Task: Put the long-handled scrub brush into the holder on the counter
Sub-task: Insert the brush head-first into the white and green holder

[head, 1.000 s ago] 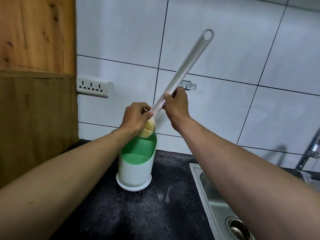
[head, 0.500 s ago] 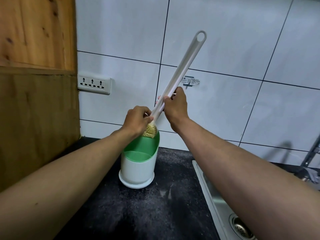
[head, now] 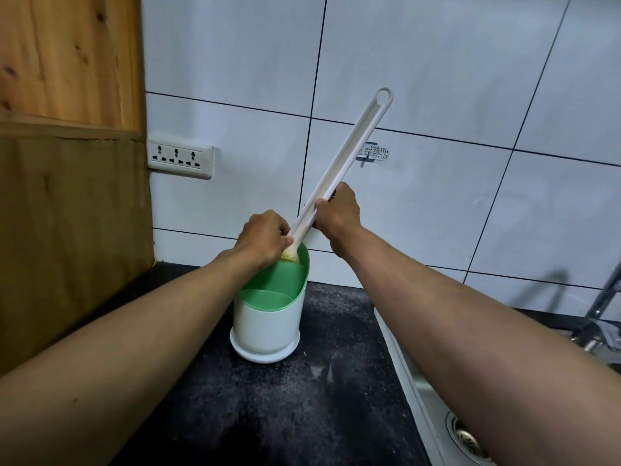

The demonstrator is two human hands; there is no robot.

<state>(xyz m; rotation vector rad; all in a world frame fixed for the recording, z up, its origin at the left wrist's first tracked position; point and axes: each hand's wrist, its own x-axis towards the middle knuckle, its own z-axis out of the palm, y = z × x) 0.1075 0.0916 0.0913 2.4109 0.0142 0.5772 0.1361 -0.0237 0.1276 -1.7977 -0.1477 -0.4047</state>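
Note:
The long-handled scrub brush (head: 353, 153) has a white handle that slants up to the right, its hanging loop near the wall tiles. Its yellow bristle head sits at the back rim of the holder (head: 268, 331), a white cup with a green inner liner standing on the dark counter. My right hand (head: 337, 210) grips the lower part of the handle. My left hand (head: 263, 238) is closed around the brush just above the bristles, right over the holder's opening, and hides most of the bristle head.
A steel sink (head: 433, 398) with a drain lies to the right of the holder. A faucet base (head: 601, 307) stands at the far right. A wall socket (head: 179, 161) and a wooden panel (head: 70, 196) are on the left. A small sticker (head: 376, 153) is on the tiles.
The brush has come down a little, so the bristle head now sits lower at the holder's rim. Both hands moved down with it, and the handle stays slanted to the right.

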